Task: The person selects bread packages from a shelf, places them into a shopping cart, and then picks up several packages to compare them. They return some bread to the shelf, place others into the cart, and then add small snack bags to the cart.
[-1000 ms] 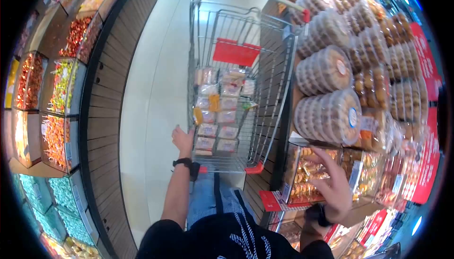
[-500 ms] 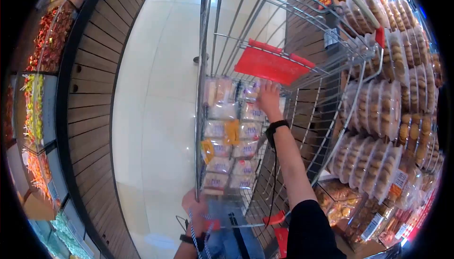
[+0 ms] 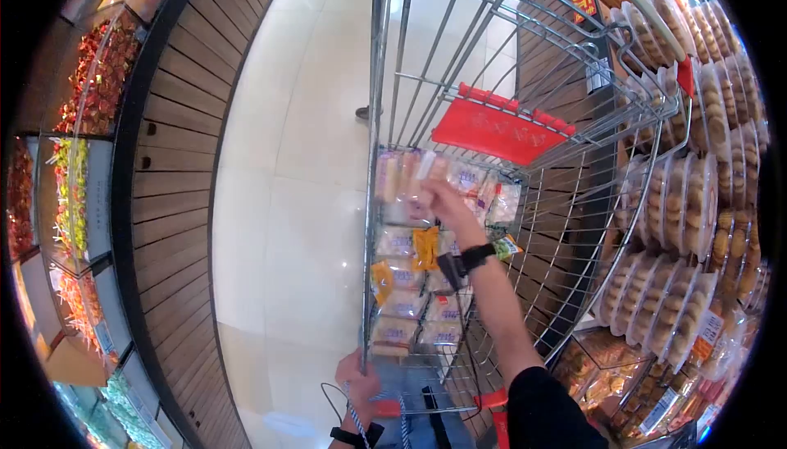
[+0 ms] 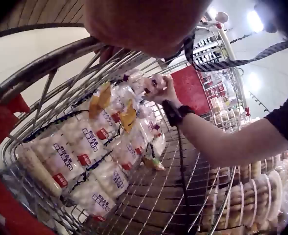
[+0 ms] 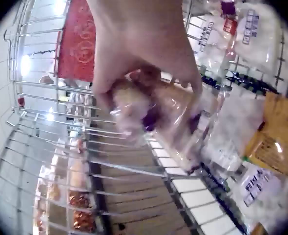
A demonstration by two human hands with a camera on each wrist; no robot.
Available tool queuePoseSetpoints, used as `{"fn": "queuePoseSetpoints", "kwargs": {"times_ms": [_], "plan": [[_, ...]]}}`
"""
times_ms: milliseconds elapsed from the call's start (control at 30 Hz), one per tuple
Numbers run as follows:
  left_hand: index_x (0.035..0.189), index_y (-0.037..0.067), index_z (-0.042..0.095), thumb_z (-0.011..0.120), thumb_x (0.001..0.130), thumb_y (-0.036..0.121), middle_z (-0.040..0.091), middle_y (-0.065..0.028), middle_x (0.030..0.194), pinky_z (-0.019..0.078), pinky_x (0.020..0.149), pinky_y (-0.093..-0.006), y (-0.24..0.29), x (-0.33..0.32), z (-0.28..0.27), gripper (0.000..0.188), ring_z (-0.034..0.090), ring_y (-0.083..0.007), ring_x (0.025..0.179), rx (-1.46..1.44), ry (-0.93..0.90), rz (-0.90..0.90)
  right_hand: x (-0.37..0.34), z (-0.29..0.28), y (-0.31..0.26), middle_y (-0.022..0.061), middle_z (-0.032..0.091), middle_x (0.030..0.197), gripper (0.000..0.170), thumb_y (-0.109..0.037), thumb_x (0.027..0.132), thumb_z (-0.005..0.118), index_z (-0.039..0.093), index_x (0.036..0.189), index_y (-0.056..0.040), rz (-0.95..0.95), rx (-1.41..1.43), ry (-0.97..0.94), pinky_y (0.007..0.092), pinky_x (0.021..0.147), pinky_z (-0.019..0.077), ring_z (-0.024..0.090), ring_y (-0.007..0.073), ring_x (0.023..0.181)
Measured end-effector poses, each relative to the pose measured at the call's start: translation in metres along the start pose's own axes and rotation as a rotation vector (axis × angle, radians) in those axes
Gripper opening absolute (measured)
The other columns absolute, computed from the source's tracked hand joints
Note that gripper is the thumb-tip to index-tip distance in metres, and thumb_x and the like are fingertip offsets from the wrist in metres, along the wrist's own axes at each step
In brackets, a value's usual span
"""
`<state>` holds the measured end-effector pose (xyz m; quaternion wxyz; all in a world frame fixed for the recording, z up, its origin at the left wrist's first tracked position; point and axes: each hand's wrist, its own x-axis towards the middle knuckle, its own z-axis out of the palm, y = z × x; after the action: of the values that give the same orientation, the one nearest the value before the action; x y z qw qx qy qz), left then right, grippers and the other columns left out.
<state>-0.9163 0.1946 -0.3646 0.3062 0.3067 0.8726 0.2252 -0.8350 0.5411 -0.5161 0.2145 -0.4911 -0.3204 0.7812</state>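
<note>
In the head view a metal cart (image 3: 541, 248) holds white plastic-wrapped packs (image 3: 398, 330) in rows, with orange packets (image 3: 425, 248) lying on some. The right hand (image 3: 443, 203) is low over the far end of the rows. In the right wrist view, the right hand (image 5: 144, 44) pinches clear-wrapped packs (image 5: 171, 110) with purple marks from above, fingers curled down round them. The left hand (image 3: 358, 375) is at the cart's near left corner; in the left wrist view the left hand (image 4: 144, 24) lies over the metal rim (image 4: 41, 66), its fingers curled round it and partly hidden.
A red panel (image 3: 500, 131) hangs at the cart's far side. On the right stand stacked round tubs of baked goods (image 3: 656, 293); bins of wrapped sweets (image 3: 90, 80) line the left. Pale floor (image 3: 287, 227) lies between the left shelf and the cart. A small green packet (image 3: 508, 246) lies at the cart's wires.
The right hand, over the far packs near the red panel half a second ago, is further left among them, pinching packs. A second ago it was beside the right shelf. The cart looks closer than then.
</note>
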Motion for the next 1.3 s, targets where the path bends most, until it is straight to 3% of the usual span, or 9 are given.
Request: {"fn": "queuePoseSetpoints", "kwargs": {"times_ms": [133,200,267,400,467,733,800,933,1300], "plan": [[0.095,0.003,0.059,0.051,0.068,0.009,0.058,-0.0186,0.078,0.0418,0.067,-0.0440,0.013,0.003,-0.006,0.029,0.053,-0.0371,0.075,0.001,-0.083,-0.093,0.037,0.043,0.045,0.0216,0.039,0.122,0.079,-0.040,0.060,0.071,0.039,0.120,-0.0009,-0.350,-0.538,0.129,0.0433,0.092,0.0340,0.039,0.0354,0.112],[0.096,0.003,0.059,0.051,0.068,0.009,0.058,-0.0188,0.079,0.0416,0.067,-0.0440,0.012,-0.001,-0.003,0.029,0.053,-0.0376,0.075,-0.014,-0.037,-0.076,0.042,0.043,0.052,0.0212,0.022,0.133,0.087,-0.041,0.055,0.073,0.036,0.123,-0.0013,-0.306,-0.831,0.176,0.0450,0.102,0.0185,0.017,0.0394,0.125],[0.096,0.003,0.059,0.051,0.069,0.009,0.058,-0.0190,0.079,0.0413,0.068,-0.0444,0.015,-0.005,0.000,0.029,0.053,-0.0380,0.076,-0.044,0.011,-0.058,0.036,0.061,0.056,0.0229,0.021,0.133,0.092,-0.039,0.051,0.075,0.034,0.125,-0.0050,-0.248,-1.028,0.356,0.0468,0.102,0.0179,0.017,0.0396,0.125],[0.091,-0.001,0.059,0.046,0.073,0.005,0.059,-0.0169,0.077,0.0438,0.066,-0.0410,0.033,-0.004,-0.004,0.022,0.056,-0.0334,0.073,-0.043,-0.016,-0.051,-0.002,0.097,0.004,0.0145,0.022,0.138,0.073,-0.021,0.060,0.066,0.036,0.127,-0.0168,0.015,-0.884,0.475,0.0411,0.105,0.0170,0.012,0.0347,0.130],[0.091,-0.001,0.059,0.045,0.073,0.005,0.059,-0.0177,0.078,0.0443,0.067,-0.0410,0.025,-0.009,0.000,0.023,0.056,-0.0339,0.073,-0.027,0.011,-0.015,0.055,0.063,0.065,0.0199,0.017,0.137,0.092,-0.031,0.050,0.074,0.030,0.129,-0.0199,-0.239,-1.056,0.328,0.0500,0.102,0.0132,0.013,0.0389,0.127],[0.084,0.003,0.058,0.047,0.069,0.004,0.055,-0.0180,0.072,0.0402,0.059,-0.0441,0.030,-0.009,0.002,0.019,0.052,-0.0379,0.068,-0.069,0.057,0.007,0.064,0.049,0.045,0.0162,0.029,0.134,0.098,-0.040,0.047,0.077,0.029,0.130,-0.0205,-0.124,-0.994,0.095,0.0497,0.104,0.0064,0.014,0.0382,0.126],[0.083,0.003,0.058,0.047,0.069,0.003,0.056,-0.0178,0.071,0.0405,0.059,-0.0439,0.031,-0.011,0.002,0.018,0.052,-0.0375,0.067,-0.069,0.054,-0.007,0.052,0.065,0.027,0.0162,0.035,0.129,0.081,-0.035,0.052,0.074,0.040,0.124,-0.0177,-0.092,-1.048,0.195,0.0414,0.107,0.0096,0.023,0.0315,0.125],[0.082,0.003,0.059,0.047,0.069,0.004,0.056,-0.0175,0.071,0.0405,0.059,-0.0439,0.022,-0.011,0.009,0.017,0.053,-0.0367,0.067,-0.045,0.120,0.040,0.026,0.085,0.030,0.0171,0.018,0.139,0.101,-0.029,0.047,0.080,0.027,0.132,-0.0224,-0.050,-0.777,0.429,0.0548,0.102,0.0100,0.005,0.0403,0.128],[0.082,0.003,0.058,0.048,0.069,0.005,0.056,-0.0180,0.069,0.0415,0.061,-0.0451,0.014,-0.010,0.009,0.016,0.053,-0.0376,0.067,-0.098,0.136,-0.027,0.030,0.083,0.035,0.0144,0.025,0.137,0.088,-0.019,0.051,0.074,0.035,0.129,-0.0225,-0.255,-0.841,0.373,0.0514,0.103,0.0089,0.014,0.0365,0.127]]}}
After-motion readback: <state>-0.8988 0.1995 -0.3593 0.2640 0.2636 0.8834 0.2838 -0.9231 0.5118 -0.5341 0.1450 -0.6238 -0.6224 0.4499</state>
